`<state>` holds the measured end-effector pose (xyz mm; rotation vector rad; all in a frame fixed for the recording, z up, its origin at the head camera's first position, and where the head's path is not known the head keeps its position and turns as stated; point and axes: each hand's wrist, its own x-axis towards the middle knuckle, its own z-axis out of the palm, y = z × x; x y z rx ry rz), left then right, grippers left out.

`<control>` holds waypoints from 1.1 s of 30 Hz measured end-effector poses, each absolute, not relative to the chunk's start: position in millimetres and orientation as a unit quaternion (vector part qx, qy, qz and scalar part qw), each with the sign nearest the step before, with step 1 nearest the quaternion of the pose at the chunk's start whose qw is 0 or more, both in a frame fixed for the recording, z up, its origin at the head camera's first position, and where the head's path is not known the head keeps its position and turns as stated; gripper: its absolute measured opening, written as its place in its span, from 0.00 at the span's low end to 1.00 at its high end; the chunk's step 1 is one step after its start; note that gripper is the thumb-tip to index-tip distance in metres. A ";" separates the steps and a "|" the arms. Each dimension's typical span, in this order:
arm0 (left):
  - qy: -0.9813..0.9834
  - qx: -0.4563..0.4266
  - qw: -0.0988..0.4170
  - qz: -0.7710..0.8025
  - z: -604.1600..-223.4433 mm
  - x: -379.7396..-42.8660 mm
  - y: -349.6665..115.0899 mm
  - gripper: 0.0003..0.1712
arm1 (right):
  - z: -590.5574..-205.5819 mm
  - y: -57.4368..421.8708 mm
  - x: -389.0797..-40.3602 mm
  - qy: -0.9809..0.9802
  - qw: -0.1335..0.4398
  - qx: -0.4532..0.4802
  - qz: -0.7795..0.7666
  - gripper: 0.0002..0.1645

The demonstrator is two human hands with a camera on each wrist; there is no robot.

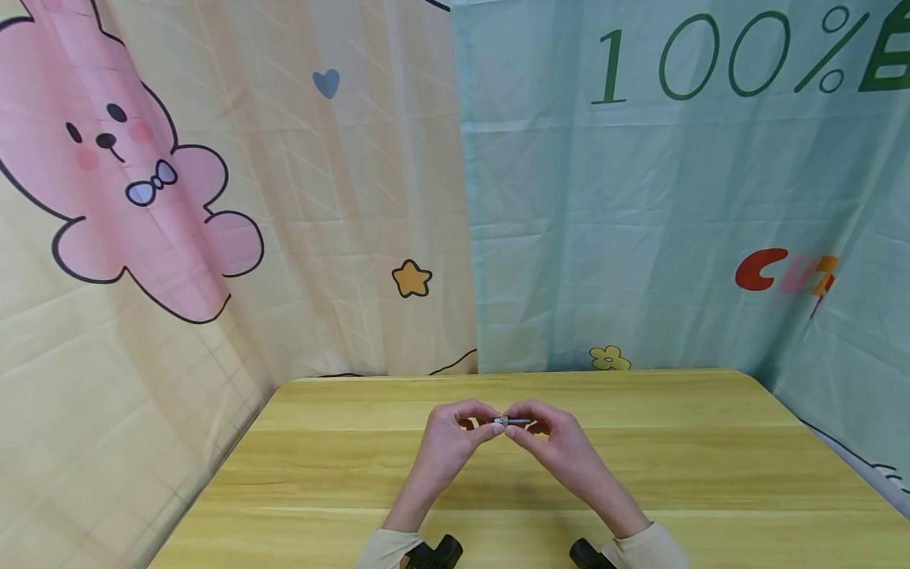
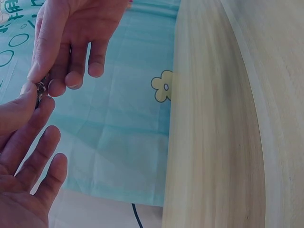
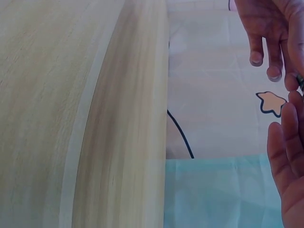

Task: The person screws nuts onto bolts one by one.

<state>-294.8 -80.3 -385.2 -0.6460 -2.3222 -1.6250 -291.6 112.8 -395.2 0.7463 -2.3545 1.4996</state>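
Above the middle of the table, a small silvery bolt-like metal piece (image 1: 517,422) lies level between both hands. My left hand (image 1: 453,438) pinches its left end with thumb and forefinger. The right hand (image 1: 562,446) grips the other end in the same way, the two thumb tips close together. In the left wrist view, the metal piece (image 2: 40,89) shows only partly between the fingertips, with the left hand (image 2: 28,161) below and the right hand (image 2: 83,28) above. At the right wrist view's edge, the metal piece (image 3: 300,81) is mostly hidden by fingers.
A wood-grain table (image 1: 320,474) stretches beneath both hands. Behind it hang a beige curtain (image 1: 341,197) with a pink bear and a teal curtain (image 1: 604,221) with printed lettering. Black devices (image 1: 444,552) are strapped at the wrists, beside pale sleeves.
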 end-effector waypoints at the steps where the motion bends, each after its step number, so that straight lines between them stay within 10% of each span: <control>1: -0.793 -0.222 0.117 -0.555 -385.4 -294.8 -80.2 0.02 | -394.9 112.9 -291.3 -0.810 0.126 0.255 0.513 0.10; 33: -0.789 -0.215 0.111 -0.565 -386.5 -294.5 -79.6 0.02 | -396.0 114.9 -292.7 -0.798 0.131 0.281 0.516 0.08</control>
